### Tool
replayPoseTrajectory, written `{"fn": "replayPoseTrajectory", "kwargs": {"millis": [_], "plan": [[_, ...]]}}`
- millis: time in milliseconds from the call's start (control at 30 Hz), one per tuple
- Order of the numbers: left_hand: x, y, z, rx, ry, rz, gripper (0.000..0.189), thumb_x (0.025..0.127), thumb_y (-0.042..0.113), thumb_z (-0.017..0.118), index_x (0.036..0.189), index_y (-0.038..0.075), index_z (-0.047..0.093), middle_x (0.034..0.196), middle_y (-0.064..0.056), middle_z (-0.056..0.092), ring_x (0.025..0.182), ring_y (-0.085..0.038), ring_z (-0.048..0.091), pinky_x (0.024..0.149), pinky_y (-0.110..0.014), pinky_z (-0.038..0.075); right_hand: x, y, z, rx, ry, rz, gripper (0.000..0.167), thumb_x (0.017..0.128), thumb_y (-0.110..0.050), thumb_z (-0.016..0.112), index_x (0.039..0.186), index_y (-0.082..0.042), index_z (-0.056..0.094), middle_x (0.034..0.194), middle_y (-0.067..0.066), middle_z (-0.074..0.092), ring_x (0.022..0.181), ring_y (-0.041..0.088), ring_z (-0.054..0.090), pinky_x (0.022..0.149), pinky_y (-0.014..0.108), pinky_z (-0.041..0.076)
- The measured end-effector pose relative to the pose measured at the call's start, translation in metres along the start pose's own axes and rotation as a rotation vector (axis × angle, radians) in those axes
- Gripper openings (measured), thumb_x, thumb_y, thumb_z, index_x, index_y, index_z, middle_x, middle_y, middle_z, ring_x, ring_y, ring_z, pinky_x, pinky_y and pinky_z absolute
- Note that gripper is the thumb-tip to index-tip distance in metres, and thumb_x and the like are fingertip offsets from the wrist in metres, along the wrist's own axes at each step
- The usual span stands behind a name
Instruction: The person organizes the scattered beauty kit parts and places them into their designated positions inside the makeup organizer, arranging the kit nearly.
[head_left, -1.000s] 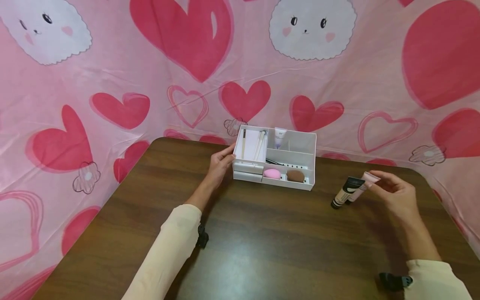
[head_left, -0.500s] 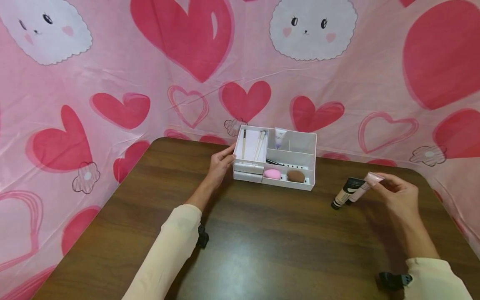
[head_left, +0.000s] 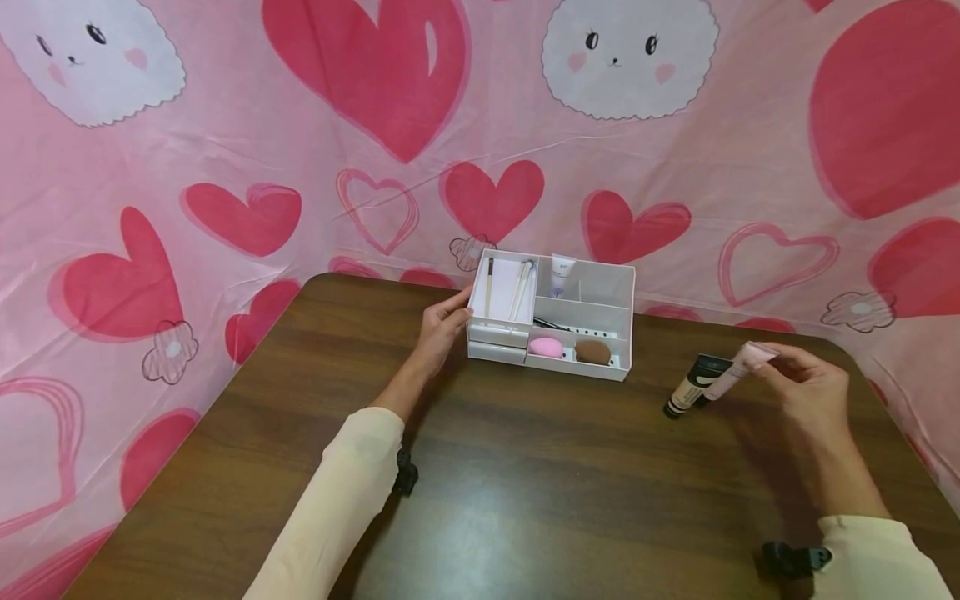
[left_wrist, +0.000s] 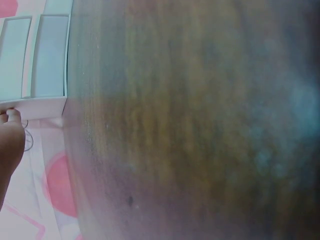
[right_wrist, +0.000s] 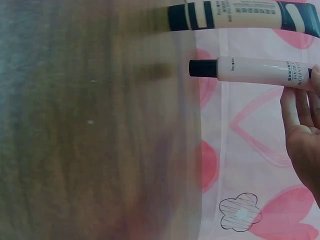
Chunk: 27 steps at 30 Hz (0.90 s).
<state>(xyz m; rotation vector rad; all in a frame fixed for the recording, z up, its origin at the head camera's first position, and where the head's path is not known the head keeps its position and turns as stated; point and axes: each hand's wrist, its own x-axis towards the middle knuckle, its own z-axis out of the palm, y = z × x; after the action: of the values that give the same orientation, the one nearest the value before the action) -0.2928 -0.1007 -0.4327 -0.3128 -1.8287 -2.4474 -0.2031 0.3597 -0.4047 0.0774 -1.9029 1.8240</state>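
Observation:
In the head view my right hand (head_left: 813,400) pinches the crimped top end of a pale pink cream tube (head_left: 726,383) between thumb and fingers. In the right wrist view, the tube's black cap (right_wrist: 203,68) points down and looks raised off the table. Close beside it stands a beige and black cosmetic tube (head_left: 690,390), upright on its cap. My left hand (head_left: 438,335) rests against the left side of a white makeup organizer (head_left: 573,367), fingers touching its wall. In the left wrist view only part of that hand and the organizer's drawer fronts (left_wrist: 50,60) show.
Inside the organizer are makeup brushes (head_left: 519,290), a small white tube (head_left: 559,275), a black pencil-like stick (head_left: 551,325), a pink sponge (head_left: 545,347) and a brown sponge (head_left: 592,352). The brown wooden table (head_left: 525,467) ends at a pink heart-print cloth (head_left: 315,117).
My right hand has shifted slightly right with the pink tube, widening the space to the beige and black tube. The left hand and the organizer have stayed put.

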Motion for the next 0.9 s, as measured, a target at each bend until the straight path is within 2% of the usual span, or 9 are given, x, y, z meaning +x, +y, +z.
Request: {"fn": "replayPoseTrajectory", "kwargs": {"millis": [100,400,467,633,900], "plan": [[0.0,0.0,0.0,0.0,-0.003,0.003,0.048,0.098,-0.007,0.047,0.146,-0.012,0.043,0.156,-0.024,0.042,0.102,0.002,0.059,0.091,-0.011,0.053,0.002,-0.004,-0.001,-0.044,0.018,-0.023,0.038,0.084,0.02,0.065,0.096,-0.012,0.08,0.081,-0.017,0.078,0.072,-0.008,0.068,0.068,0.004,0.052],[0.001,-0.002,-0.001,0.0,-0.002,0.004,0.048,0.098,-0.007,0.047,0.146,-0.012,0.044,0.156,-0.025,0.044,0.102,0.003,0.059,0.091,-0.01,0.052,0.009,-0.017,-0.003,0.076,0.018,-0.053,0.04,0.084,0.024,0.061,0.092,-0.01,0.08,0.081,-0.012,0.079,0.071,-0.004,0.068,0.068,0.005,0.052],[0.001,-0.002,-0.001,-0.002,-0.004,0.007,0.049,0.097,-0.006,0.047,0.146,-0.012,0.043,0.156,-0.025,0.043,0.102,0.003,0.059,0.091,-0.01,0.052,0.011,-0.02,-0.003,0.106,-0.004,-0.064,0.038,0.085,0.024,0.06,0.095,-0.008,0.08,0.084,-0.011,0.079,0.073,-0.003,0.069,0.07,0.005,0.052],[0.001,-0.002,0.0,-0.012,-0.003,0.009,0.049,0.097,-0.007,0.047,0.146,-0.012,0.043,0.156,-0.025,0.043,0.103,0.003,0.059,0.091,-0.011,0.052,0.017,-0.031,-0.002,0.122,-0.021,-0.064,0.034,0.085,0.021,0.063,0.1,-0.005,0.08,0.086,-0.01,0.08,0.075,-0.002,0.07,0.072,0.006,0.053],[-0.001,0.001,0.001,-0.001,0.003,0.001,0.048,0.097,-0.007,0.047,0.146,-0.012,0.044,0.156,-0.023,0.043,0.105,0.002,0.058,0.092,-0.011,0.052,0.029,-0.049,0.007,0.139,0.013,-0.101,0.028,0.083,0.022,0.065,0.098,0.003,0.078,0.081,-0.005,0.08,0.071,0.002,0.071,0.07,0.008,0.056]]}}
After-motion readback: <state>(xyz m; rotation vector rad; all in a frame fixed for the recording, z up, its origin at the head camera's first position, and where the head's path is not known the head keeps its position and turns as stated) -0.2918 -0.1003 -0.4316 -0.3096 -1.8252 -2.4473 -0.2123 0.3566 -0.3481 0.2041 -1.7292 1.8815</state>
